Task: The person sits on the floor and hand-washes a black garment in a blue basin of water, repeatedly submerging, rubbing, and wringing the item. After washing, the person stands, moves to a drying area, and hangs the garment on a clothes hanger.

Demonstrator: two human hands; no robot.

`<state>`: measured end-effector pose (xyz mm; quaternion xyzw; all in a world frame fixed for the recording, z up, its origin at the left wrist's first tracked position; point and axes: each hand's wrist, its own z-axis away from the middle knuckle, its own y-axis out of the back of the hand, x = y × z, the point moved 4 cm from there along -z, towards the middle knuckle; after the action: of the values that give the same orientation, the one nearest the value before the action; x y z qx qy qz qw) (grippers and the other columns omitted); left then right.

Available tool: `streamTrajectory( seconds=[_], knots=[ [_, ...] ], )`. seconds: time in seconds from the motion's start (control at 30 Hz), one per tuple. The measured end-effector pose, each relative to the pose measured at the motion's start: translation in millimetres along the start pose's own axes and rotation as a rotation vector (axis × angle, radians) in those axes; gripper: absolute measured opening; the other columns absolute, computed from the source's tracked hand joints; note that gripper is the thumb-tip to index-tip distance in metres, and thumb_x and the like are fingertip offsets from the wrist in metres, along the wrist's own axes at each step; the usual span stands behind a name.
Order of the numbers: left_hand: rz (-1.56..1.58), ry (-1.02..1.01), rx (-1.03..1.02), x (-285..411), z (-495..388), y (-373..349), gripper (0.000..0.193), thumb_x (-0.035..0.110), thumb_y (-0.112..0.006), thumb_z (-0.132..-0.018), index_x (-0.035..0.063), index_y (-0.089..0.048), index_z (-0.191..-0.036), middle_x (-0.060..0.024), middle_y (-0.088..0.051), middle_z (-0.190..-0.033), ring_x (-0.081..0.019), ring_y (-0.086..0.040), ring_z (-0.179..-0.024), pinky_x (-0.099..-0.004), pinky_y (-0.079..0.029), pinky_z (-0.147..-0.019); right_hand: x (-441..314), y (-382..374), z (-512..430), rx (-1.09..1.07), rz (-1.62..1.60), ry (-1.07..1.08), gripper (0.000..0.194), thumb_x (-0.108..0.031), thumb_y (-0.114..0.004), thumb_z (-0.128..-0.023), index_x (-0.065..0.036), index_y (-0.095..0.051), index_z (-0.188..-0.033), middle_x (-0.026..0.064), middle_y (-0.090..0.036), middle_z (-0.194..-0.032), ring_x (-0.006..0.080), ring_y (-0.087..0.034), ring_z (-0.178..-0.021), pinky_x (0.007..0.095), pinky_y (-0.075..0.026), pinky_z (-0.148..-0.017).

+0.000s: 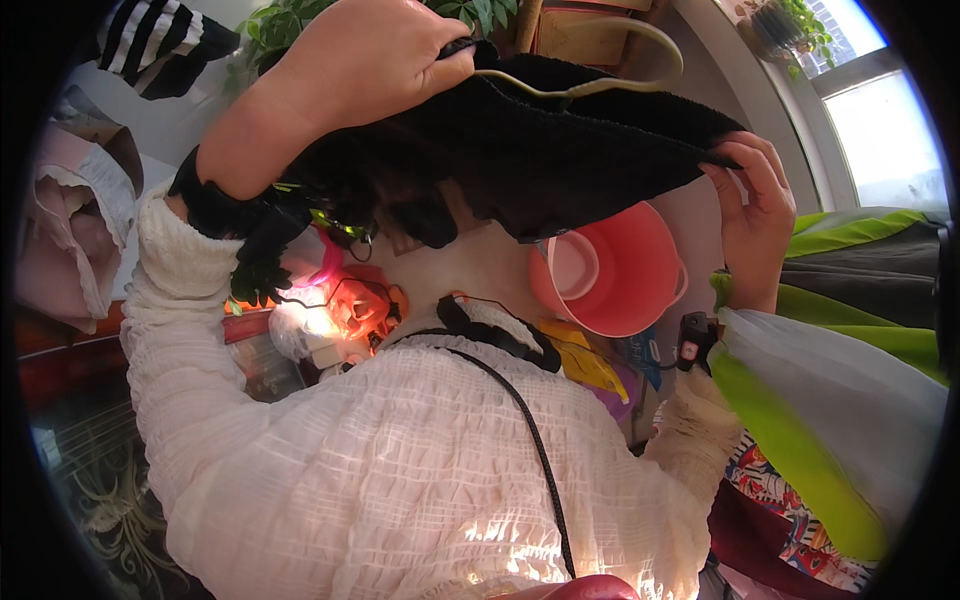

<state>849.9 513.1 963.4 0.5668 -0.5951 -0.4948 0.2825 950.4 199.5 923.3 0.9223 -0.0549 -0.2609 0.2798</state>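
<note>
A black fleecy garment [570,161] stretches between my two hands, above the floor. My left hand [375,64] pinches a bunched part of its upper edge between thumb and fingers. At the far right corner of the cloth, my right hand [757,180] holds the edge between thumb and fingertips. A pale clothes hanger [664,45] lies along the garment's upper opening, its curved end rising at the top. Part of the hanger is hidden by the black cloth, so I cannot tell whether my left hand also grips it.
A red bucket [645,262] stands on the floor below the garment. Grey and lime-green fabric [825,405] hangs by my right arm. Pink cloth [75,225] and black-and-white striped fabric [154,37] are at left. Green plants [292,22] stand behind; a window [889,142] is at right.
</note>
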Motion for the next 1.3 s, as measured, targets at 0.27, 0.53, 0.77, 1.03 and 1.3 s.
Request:
streamTrajectory(
  seconds=[0.27, 0.53, 0.77, 1.03, 1.3],
  knots=[
    [0.705, 0.179, 0.134, -20, -18, -9, 0.032, 0.027, -0.061, -0.094, -0.0036, -0.067, -0.089, -0.0199, -0.063, -0.071, -0.0354, -0.065, -0.07, -0.0425, -0.05, -0.068, -3, 2, 23, -0.053, -0.294, -0.205, 0.059, -0.006, -0.076, -0.09, -0.007, -0.052, -0.144, 0.0135, -0.046, -0.154, 0.0287, -0.064, -0.125, 0.0378, -0.054, -0.101],
    [0.937, 0.045, 0.117, -24, -43, -46, 0.055, 0.052, -0.05, -0.108, 0.0041, -0.057, -0.081, 0.0078, -0.045, -0.073, -0.0035, -0.041, -0.073, -0.0226, -0.037, -0.066, -51, 24, 76, -0.433, -0.61, -0.61, 0.03, -0.001, -0.063, -0.1, 0.007, -0.061, -0.128, 0.0052, -0.07, -0.115, 0.0099, -0.062, -0.106, 0.0254, -0.049, -0.096],
    [0.972, -0.221, 0.664, 11, -96, -25, 0.053, 0.051, -0.043, -0.108, 0.0063, -0.069, -0.116, -0.0147, -0.064, -0.095, -0.0321, -0.063, -0.102, -0.0413, -0.048, -0.092, -132, 39, 79, 0.238, -1.099, -0.775, 0.041, -0.011, -0.068, -0.095, 0.007, -0.061, -0.131, 0.0189, -0.07, -0.124, 0.0255, -0.071, -0.108, 0.0358, -0.055, -0.098],
    [1.036, -0.096, 0.554, 19, -90, -48, 0.039, 0.036, -0.063, -0.101, 0.0101, -0.063, -0.13, -0.0158, -0.057, -0.123, -0.0336, -0.058, -0.119, -0.0432, -0.045, -0.104, -128, 42, 55, 0.714, -0.732, -0.514, 0.035, -0.007, -0.064, -0.098, 0.006, -0.061, -0.13, 0.019, -0.071, -0.121, 0.0271, -0.072, -0.104, 0.036, -0.058, -0.095],
    [0.529, -0.158, 1.174, 4, -143, 92, 0.037, 0.027, -0.069, -0.095, 0.0045, -0.064, -0.124, -0.0186, -0.058, -0.128, -0.0365, -0.058, -0.12, -0.046, -0.049, -0.101, -122, 23, 2, 0.733, -0.351, -0.423, 0.041, -0.018, -0.06, -0.105, 0.002, -0.055, -0.14, 0.0101, -0.065, -0.13, 0.0177, -0.061, -0.116, 0.0309, -0.045, -0.104]
  ],
)
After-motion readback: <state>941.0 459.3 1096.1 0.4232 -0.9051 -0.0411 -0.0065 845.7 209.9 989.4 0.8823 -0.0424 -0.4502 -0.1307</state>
